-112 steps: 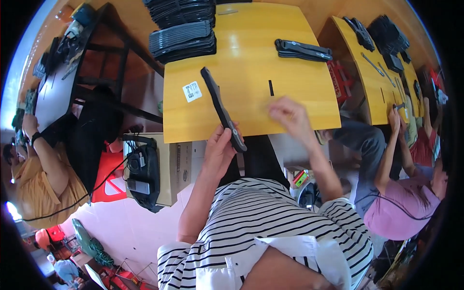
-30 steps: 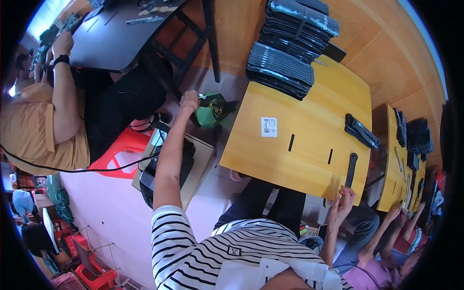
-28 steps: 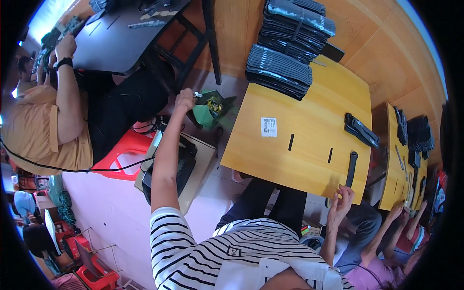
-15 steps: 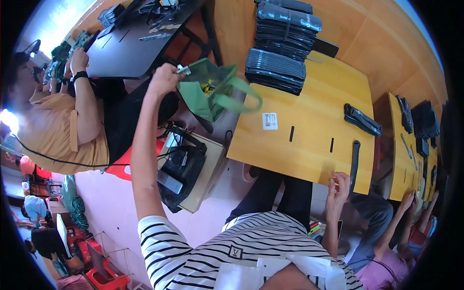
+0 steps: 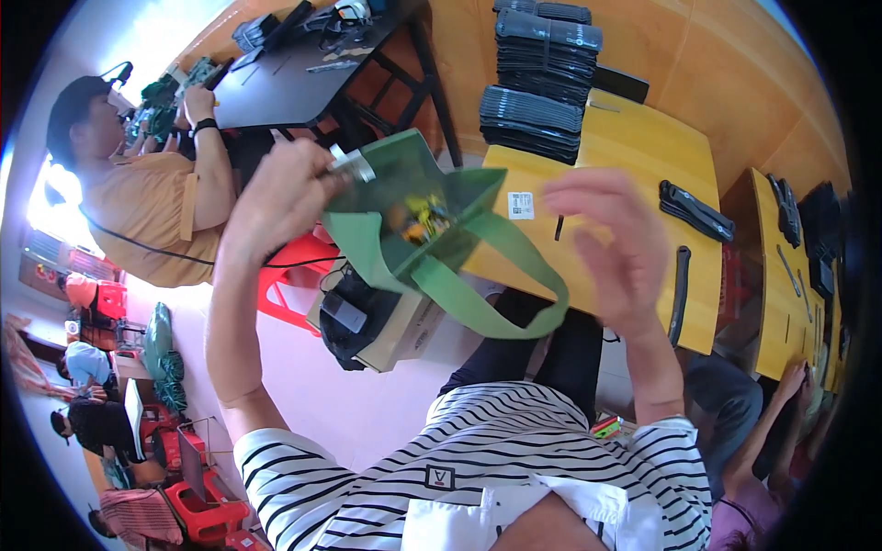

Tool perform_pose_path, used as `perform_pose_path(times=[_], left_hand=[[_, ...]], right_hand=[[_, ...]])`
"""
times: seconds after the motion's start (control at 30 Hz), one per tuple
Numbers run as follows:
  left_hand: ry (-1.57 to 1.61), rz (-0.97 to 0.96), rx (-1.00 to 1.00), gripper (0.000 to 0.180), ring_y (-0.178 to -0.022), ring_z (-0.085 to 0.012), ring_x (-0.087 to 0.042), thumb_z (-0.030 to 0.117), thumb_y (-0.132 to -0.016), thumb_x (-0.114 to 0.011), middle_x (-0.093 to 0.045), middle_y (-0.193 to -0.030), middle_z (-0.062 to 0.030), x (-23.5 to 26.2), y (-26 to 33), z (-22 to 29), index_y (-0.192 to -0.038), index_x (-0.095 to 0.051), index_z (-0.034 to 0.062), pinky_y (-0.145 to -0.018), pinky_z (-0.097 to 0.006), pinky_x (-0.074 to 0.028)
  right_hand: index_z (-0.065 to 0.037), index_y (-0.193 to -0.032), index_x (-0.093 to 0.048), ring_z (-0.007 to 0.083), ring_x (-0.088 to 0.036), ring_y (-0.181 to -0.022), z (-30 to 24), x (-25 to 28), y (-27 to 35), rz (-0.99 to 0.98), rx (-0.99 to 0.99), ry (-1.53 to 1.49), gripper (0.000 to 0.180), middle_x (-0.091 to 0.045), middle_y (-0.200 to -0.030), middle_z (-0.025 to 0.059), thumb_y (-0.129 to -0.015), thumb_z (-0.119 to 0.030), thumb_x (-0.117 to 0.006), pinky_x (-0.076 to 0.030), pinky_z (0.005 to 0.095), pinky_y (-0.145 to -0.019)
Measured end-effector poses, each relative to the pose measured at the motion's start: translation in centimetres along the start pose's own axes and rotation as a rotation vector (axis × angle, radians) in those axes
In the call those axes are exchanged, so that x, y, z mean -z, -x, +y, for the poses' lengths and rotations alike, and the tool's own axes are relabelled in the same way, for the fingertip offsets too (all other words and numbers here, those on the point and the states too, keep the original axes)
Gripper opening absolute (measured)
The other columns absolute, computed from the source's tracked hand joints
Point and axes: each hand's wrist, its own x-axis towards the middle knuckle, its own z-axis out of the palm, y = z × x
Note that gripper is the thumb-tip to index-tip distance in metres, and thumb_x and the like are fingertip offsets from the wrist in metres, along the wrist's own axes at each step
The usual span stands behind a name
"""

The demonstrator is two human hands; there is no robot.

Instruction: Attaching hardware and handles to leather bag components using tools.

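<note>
head view: left hand (image 5: 280,197) raised, fingers clamped on rim of green fabric bag (image 5: 418,220), which hangs open between both hands, loop handle drooping. right hand (image 5: 611,243) blurred, fingers spread, touching nothing. white square label (image 5: 521,205) on yellow table (image 5: 634,156), just left of right hand. cardboard box (image 5: 381,321) below bag.

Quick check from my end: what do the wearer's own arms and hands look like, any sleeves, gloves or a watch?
Both arms are bare from short black-and-white striped sleeves down. The left hand and right hand wear no gloves; no watch or ring shows, though the right hand is blurred.
</note>
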Motion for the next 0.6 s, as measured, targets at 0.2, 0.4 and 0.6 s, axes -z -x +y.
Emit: perform_pose_path(times=[0.2,0.4,0.6], left_hand=[[-0.040,-0.208,-0.056,0.023,-0.067,-0.0401,-0.057,0.018,-0.078,-0.061,-0.056,-0.066,-0.0253,-5.0,4.5,-0.1,-0.071,-0.062,-0.0037,-0.062,-0.046,-0.045],[0.065,-0.178,-0.073,0.013,-0.068,-0.0408,-0.057,0.008,-0.074,-0.056,-0.055,-0.065,-0.0250,-10.0,8.7,-0.6,-0.068,-0.060,-0.0031,-0.063,-0.048,-0.044],[0.226,-0.236,0.072,0.009,-0.071,-0.0412,-0.056,0.005,-0.072,-0.054,-0.057,-0.066,-0.0232,-13.2,10.0,-1.1,-0.069,-0.058,-0.0026,-0.064,-0.049,-0.043]], right_hand=[[0.003,-0.086,-0.059,0.0329,-0.059,-0.089,-2.2,-4.8,-2.2,-1.011,0.039,-0.012,0.015,-0.060,-0.094,0.0197,-0.072,-0.004,-0.056,-0.048,0.0362,-0.072],[0.000,-0.096,-0.055,0.0330,-0.061,-0.076,-2.5,-8.6,6.0,-1.336,0.163,-0.114,0.023,-0.057,-0.084,0.0171,-0.075,-0.009,-0.052,-0.048,0.0421,-0.063],[-0.003,-0.124,-0.042,0.0314,-0.060,-0.079,-5.8,-9.7,12.7,-1.447,-0.021,-0.017,0.043,-0.057,-0.095,0.0160,-0.082,-0.012,-0.044,-0.048,0.0403,-0.067]])
